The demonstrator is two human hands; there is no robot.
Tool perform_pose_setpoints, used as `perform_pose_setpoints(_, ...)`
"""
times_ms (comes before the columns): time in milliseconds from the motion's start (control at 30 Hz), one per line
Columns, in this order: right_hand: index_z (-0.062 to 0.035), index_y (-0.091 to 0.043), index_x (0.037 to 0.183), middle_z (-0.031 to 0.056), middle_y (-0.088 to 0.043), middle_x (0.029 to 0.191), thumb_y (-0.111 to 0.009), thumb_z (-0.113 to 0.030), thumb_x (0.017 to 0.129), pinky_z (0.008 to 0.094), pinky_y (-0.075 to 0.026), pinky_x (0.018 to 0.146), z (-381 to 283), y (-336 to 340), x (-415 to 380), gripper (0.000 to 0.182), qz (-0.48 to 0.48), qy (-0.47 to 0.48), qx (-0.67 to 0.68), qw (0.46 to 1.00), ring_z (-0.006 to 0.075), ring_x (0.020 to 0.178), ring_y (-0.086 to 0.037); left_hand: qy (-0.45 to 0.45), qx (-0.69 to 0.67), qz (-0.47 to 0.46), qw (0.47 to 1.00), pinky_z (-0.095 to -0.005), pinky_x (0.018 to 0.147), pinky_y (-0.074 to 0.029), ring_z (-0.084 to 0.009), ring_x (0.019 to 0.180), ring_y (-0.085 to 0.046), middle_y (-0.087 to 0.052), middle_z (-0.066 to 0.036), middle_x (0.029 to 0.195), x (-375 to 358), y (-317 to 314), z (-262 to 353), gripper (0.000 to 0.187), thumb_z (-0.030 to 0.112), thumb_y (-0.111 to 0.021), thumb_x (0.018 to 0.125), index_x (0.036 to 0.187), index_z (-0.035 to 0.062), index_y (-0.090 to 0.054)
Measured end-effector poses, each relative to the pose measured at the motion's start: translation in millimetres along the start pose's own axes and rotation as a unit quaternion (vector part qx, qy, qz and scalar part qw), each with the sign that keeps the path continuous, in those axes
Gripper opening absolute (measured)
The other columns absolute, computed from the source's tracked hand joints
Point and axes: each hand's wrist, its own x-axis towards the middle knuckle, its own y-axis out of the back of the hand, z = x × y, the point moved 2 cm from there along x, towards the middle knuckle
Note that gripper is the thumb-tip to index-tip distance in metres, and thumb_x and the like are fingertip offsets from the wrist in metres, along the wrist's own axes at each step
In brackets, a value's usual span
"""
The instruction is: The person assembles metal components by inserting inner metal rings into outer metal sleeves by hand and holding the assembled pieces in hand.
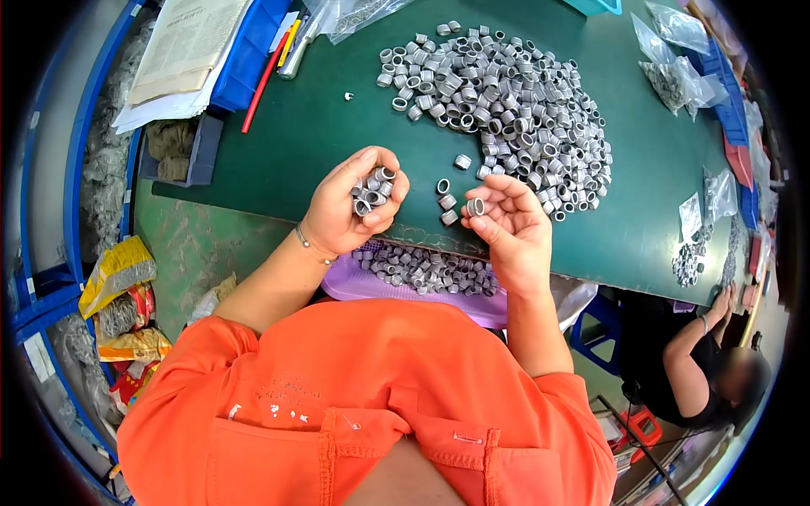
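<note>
My left hand is curled around several small grey metal rings, cupped over the table's front edge. Between the thumb and fingers of my right hand is a single metal ring, its round opening turned toward me. Just left of that hand, a few loose rings lie on the green table. Beyond it spreads a large heap of the same rings. Below the table edge, a purple tray at my lap holds many more rings.
A blue bin with papers, a red pen and a yellow pen are at the back left. Plastic bags of parts lie at the right. A co-worker in black sits at the right edge. Shelving stands left.
</note>
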Motion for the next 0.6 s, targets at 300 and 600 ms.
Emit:
perform_pose_setpoints(300, 0.0015, -0.041, 0.116, 0.0108, -0.055, 0.1, -0.056, 0.015, 0.073, 0.022, -0.046, 0.076, -1.2, -2.1, -3.7, 0.047, 0.025, 0.074, -0.105, 0.991, 0.0123, 0.085, -0.055, 0.002, -0.008, -0.009, 1.0, -0.0184, 0.037, -0.031, -0.0089, 0.044, -0.041, -0.054, -0.012, 0.081, 0.3, 1.7, 0.5, 0.027, 0.027, -0.032, 0.095, 0.094, 0.0074, -0.051)
perform_pose_setpoints(600, 0.0012, -0.042, 0.115, 0.0104, -0.055, 0.099, -0.056, 0.013, 0.074, 0.0232, -0.047, 0.076, -0.2, -0.8, -5.8, 0.045, 0.04, 0.108, -0.163, 0.98, 0.0129, 0.086, -0.056, 0.006, -0.013, -0.011, 1.0, -0.0183, 0.037, -0.031, -0.009, 0.044, -0.041, -0.054, -0.012, 0.081, 0.5, 1.9, 0.0, 0.027, 0.027, -0.032, 0.095, 0.094, 0.0075, -0.051)
